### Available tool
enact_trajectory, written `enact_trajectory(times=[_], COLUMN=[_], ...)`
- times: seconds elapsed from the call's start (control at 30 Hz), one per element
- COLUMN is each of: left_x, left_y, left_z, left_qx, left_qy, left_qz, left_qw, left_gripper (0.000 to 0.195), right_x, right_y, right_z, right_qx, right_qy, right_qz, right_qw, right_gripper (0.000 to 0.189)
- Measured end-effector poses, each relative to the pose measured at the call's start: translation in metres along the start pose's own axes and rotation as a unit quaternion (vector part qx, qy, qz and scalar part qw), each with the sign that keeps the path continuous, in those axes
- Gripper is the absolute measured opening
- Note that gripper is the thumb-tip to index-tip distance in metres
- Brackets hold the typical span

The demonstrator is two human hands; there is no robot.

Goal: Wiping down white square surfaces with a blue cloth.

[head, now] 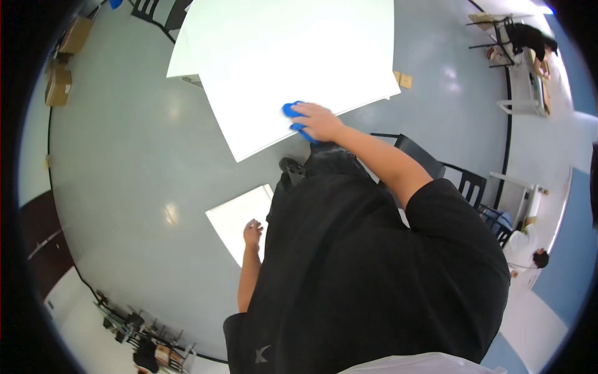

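Observation:
My right hand [319, 122] presses a blue cloth [294, 110] onto the white tabletop [289, 56], close to its near edge. Parts of the cloth stick out past the fingers, and one end reaches the table's edge. My left hand [253, 233] hangs at my side with bent fingers and nothing visible in it. Beneath it in the picture lies the white top of a lower surface [233, 208], beside my leg; whether the hand touches it cannot be told.
Black chairs [419, 154] stand to my right, another [161, 16] beyond the table. Cardboard boxes [59, 86] are by the far left wall. Two people [525, 37] [521, 248] are at white tables on the right. More chairs [159, 339] and a person are at the lower left.

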State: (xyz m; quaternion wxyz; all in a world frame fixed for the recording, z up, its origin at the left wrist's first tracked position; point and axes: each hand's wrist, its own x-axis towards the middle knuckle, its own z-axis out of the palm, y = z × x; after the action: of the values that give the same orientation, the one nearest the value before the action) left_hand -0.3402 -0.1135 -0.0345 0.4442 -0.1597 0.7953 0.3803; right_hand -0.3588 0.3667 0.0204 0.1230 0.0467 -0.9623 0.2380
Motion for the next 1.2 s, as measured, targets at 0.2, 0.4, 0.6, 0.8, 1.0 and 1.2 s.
enact_trajectory(times=[0.2, 0.4, 0.6, 0.8, 1.0, 1.2], left_x=[-0.015, -0.024, 0.01, -0.017, -0.057, -0.067], left_y=[-0.006, 0.005, -0.066, -0.012, 0.022, 0.013], left_z=[-0.003, 0.015, 0.03, 0.022, 0.027, 0.05], left_qx=[-0.064, -0.031, 0.042, -0.105, -0.054, -0.11], left_qy=[0.058, 0.051, 0.07, 0.07, 0.093, 0.104], left_qz=[-0.055, -0.016, -0.004, -0.035, -0.071, -0.094], left_qw=[0.995, 0.998, 0.997, 0.991, 0.992, 0.984], left_gripper=[0.039, 0.036, 0.042, 0.043, 0.042, 0.041], right_x=[-0.067, -0.04, 0.068, 0.075, 0.04, 0.029], right_y=[0.098, 0.122, 0.004, -0.04, 0.035, 0.081], right_z=[-0.05, -0.034, 0.015, 0.039, 0.003, -0.008], right_qx=[-0.135, -0.18, -0.024, 0.022, 0.042, -0.108], right_qy=[0.113, 0.214, 0.145, -0.057, 0.057, 0.125], right_qz=[0.368, 0.448, 0.058, -0.076, -0.013, 0.235], right_qw=[0.913, 0.849, 0.987, 0.995, 0.997, 0.958], right_gripper=[0.038, 0.043, 0.023, 0.03, 0.041, 0.05])
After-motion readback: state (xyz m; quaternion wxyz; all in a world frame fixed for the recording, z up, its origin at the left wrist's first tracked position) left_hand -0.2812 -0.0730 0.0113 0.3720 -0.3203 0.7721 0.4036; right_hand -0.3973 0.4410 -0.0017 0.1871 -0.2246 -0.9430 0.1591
